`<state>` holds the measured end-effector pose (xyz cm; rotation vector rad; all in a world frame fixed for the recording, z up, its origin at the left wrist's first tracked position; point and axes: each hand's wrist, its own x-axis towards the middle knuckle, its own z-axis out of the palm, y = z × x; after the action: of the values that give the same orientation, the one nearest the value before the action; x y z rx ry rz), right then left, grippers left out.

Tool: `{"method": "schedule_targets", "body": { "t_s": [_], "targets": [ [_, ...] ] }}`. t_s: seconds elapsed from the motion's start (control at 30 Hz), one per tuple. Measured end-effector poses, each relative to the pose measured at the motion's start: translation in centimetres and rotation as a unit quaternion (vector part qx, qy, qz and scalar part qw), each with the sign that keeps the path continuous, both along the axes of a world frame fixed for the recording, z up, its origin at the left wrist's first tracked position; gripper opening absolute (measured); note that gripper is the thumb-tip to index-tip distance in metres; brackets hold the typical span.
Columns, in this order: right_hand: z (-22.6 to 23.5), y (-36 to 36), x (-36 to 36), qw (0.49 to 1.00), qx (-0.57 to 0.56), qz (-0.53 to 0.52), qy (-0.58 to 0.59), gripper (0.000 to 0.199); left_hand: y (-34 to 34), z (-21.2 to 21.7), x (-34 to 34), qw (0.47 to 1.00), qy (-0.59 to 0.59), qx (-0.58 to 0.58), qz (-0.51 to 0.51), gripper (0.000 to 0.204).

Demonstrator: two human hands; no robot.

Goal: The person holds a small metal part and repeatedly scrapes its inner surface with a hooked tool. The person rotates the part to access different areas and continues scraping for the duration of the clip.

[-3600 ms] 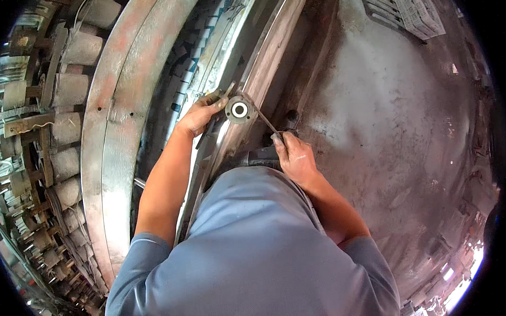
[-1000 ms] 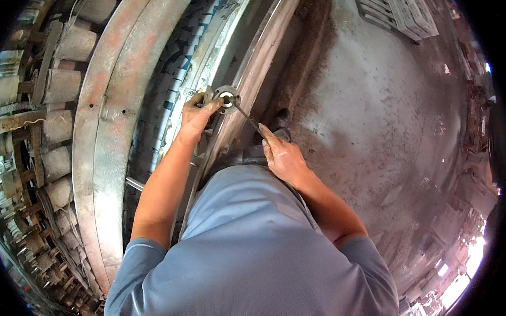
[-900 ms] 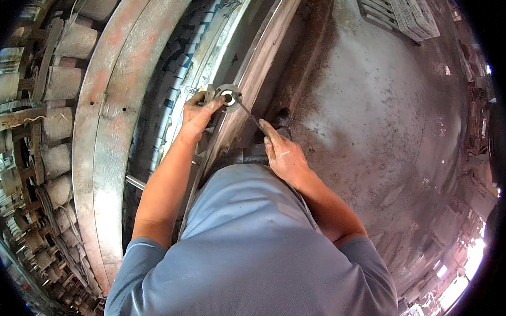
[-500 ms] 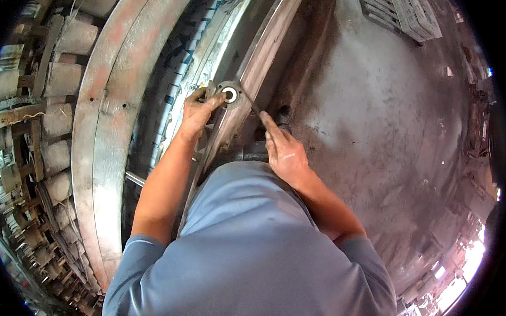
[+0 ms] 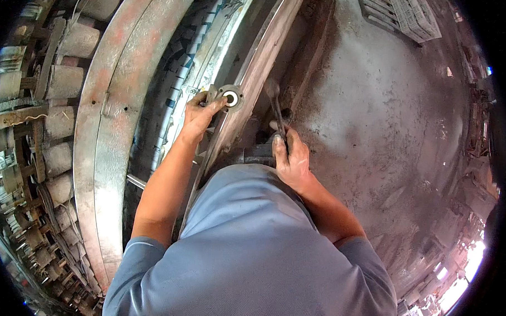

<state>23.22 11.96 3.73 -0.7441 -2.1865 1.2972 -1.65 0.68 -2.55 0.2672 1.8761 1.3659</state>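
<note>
Head view. Left hand (image 5: 198, 114) fingers closed on round flanged bearing (image 5: 230, 97), pressed against long metal rail (image 5: 250, 91). Right hand (image 5: 291, 156) clamped on wrench (image 5: 275, 104), handle upright, just right of rail. White slatted crate (image 5: 415, 12) top right on concrete floor (image 5: 385, 114). Grey cylinders (image 5: 63, 81) stacked far left.

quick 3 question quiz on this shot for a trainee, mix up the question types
1. True or false: the left hand rests at the round metal ring on the long beam.
2. What does the right hand grip? A) a slim metal tool B) a paint brush C) a rope
3. Fill in: at top right a white ____ lies on the concrete floor.

Key: 1 true; 2 A; 3 crate
</note>
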Motion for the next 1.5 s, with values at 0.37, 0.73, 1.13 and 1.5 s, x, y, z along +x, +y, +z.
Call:
{"method": "schedule_targets", "body": {
  "t_s": [0.37,0.73,1.13,1.5],
  "targets": [
    [-0.7,4.4,-8.1,0.897,-0.319,-0.104,0.289,0.011,-0.4,-0.1,-0.7,0.998,-0.048,0.017,-0.028,0.043],
    [0.8,4.0,-13.4,0.818,-0.404,0.075,0.402,0.039,-0.2,0.9,0.0,0.999,-0.028,-0.014,-0.019,0.051],
    [0.1,4.2,-13.6,0.831,-0.395,0.091,0.381,0.033,0.0,3.0,0.8,0.999,-0.047,0.001,-0.024,0.037],
    [0.1,4.9,-13.0,0.790,-0.366,0.186,0.455,0.024,0.2,3.8,0.5,0.998,-0.024,-0.038,-0.047,0.040]
  ]
}}
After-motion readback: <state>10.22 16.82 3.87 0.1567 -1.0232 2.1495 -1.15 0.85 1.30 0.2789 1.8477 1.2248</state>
